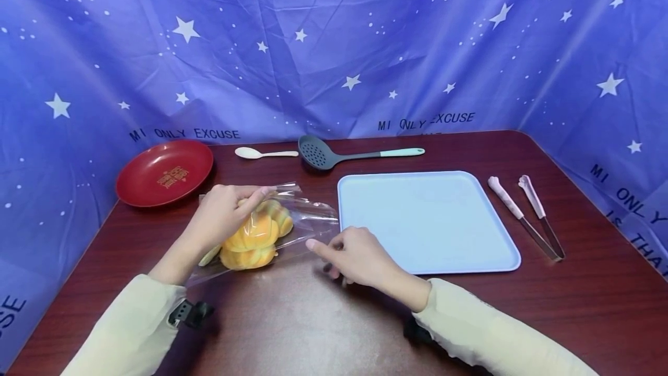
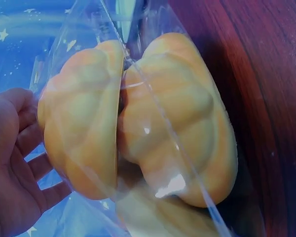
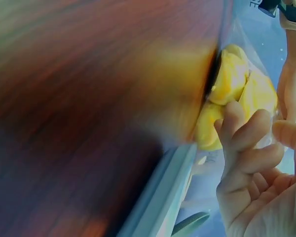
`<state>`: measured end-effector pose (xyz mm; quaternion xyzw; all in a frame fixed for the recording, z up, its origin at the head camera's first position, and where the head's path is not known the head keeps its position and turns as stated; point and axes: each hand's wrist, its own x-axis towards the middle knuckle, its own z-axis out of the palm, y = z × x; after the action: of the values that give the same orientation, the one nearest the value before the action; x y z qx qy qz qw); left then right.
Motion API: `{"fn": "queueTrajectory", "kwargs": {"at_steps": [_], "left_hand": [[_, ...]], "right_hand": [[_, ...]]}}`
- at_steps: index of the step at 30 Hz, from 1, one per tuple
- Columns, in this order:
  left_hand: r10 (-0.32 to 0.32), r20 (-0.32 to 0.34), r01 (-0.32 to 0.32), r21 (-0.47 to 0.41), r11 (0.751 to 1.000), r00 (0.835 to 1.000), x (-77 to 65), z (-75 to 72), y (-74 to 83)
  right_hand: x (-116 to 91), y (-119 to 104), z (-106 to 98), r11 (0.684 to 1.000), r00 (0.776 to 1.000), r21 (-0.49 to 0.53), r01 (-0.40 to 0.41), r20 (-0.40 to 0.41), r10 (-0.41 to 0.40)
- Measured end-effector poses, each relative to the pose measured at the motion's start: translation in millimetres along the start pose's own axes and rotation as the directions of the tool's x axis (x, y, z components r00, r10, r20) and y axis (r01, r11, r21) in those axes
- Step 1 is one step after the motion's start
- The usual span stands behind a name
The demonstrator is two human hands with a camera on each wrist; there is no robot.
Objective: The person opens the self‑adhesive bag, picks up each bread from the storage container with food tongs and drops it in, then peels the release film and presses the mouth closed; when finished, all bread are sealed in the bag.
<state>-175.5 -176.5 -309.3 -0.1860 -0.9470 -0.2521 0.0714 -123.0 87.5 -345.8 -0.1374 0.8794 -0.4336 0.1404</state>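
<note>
A clear plastic bag (image 1: 308, 222) lies on the table at centre left, with yellow-orange, ridged bread rolls (image 1: 256, 234) inside. My left hand (image 1: 224, 210) pinches the bag's upper edge between thumb and fingers, above the rolls. In the left wrist view, two rolls (image 2: 172, 118) show large through the shiny film, with the left hand's fingers (image 2: 34, 143) along the bag's side. My right hand (image 1: 357, 257) hovers by the bag's right end, its fingers loosely bent and holding nothing. Seen from the right wrist, the right hand (image 3: 261, 168) has the rolls just beyond its fingertips.
A pale blue tray (image 1: 428, 222) lies right of the bag, close to my right hand. Metal tongs with pink handles (image 1: 532, 213) rest farther right. Behind are a white spoon (image 1: 266, 154) and a slotted skimmer (image 1: 318, 154). A red plate (image 1: 164, 173) sits at the back left.
</note>
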Motion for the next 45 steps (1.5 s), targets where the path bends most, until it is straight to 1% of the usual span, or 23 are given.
{"fn": "queueTrajectory", "kwargs": {"at_steps": [1, 5, 8, 10, 14, 17, 19, 22, 25, 28, 32, 35, 39, 45], "left_hand": [[-0.001, -0.004, 0.001, -0.003, 1.0, 1.0, 0.2, 0.8, 0.7], [-0.001, -0.022, 0.001, -0.014, 1.0, 1.0, 1.5, 4.5, 2.5], [0.013, -0.036, -0.013, 0.005, 1.0, 0.999, 2.4, 6.5, 3.2], [0.022, -0.041, -0.021, 0.025, 0.999, 0.999, 2.5, 7.4, 3.6], [0.027, -0.033, -0.026, 0.039, 0.999, 0.999, 2.2, 8.3, 4.5], [0.024, -0.018, -0.024, 0.031, 0.999, 1.0, 1.8, 8.4, 5.4], [0.025, -0.014, -0.024, 0.026, 0.999, 1.0, 1.4, 8.3, 5.7], [0.031, -0.025, -0.03, 0.035, 0.999, 0.999, 1.3, 8.5, 5.9], [0.043, -0.039, -0.041, 0.05, 0.998, 0.998, 1.3, 8.9, 5.6], [0.048, -0.044, -0.046, 0.048, 0.998, 0.998, 0.9, 8.4, 5.4], [0.048, -0.045, -0.046, 0.043, 0.998, 0.998, 0.9, 7.4, 5.3], [0.044, -0.045, -0.041, 0.05, 0.998, 0.998, 1.9, 7.5, 5.1], [0.032, -0.037, -0.03, 0.052, 0.998, 0.999, 3.9, 7.5, 4.8], [0.028, -0.014, -0.027, 0.047, 0.999, 1.0, 6.5, 7.8, 5.0]], "right_hand": [[1, -2, 2, 1.0, 1.0, 0.023, -0.013, 0.01, 0.013], [4, -7, 11, 0.999, 1.0, 0.03, -0.017, 0.008, 0.017], [7, -7, 16, 0.999, 1.0, 0.04, -0.022, -0.004, 0.022], [10, -6, 19, 0.997, 0.999, 0.066, -0.033, -0.009, 0.033], [14, -5, 24, 0.991, 0.998, 0.125, -0.057, -0.011, 0.059], [16, -6, 27, 0.979, 0.996, 0.19, -0.081, -0.01, 0.084], [17, -7, 28, 0.964, 0.995, 0.246, -0.099, -0.007, 0.104], [19, -9, 32, 0.935, 0.991, 0.333, -0.123, -0.006, 0.133], [19, -9, 33, 0.917, 0.989, 0.375, -0.133, -0.017, 0.15], [18, -8, 32, 0.927, 0.988, 0.359, -0.112, -0.058, 0.141], [13, -6, 28, 0.944, 0.983, 0.32, -0.08, -0.133, 0.129], [10, -4, 25, 0.947, 0.976, 0.313, -0.077, -0.17, 0.136], [8, -1, 22, 0.951, 0.974, 0.301, -0.07, -0.186, 0.131], [7, 1, 20, 0.96, 0.98, 0.278, -0.04, -0.177, 0.092]]}}
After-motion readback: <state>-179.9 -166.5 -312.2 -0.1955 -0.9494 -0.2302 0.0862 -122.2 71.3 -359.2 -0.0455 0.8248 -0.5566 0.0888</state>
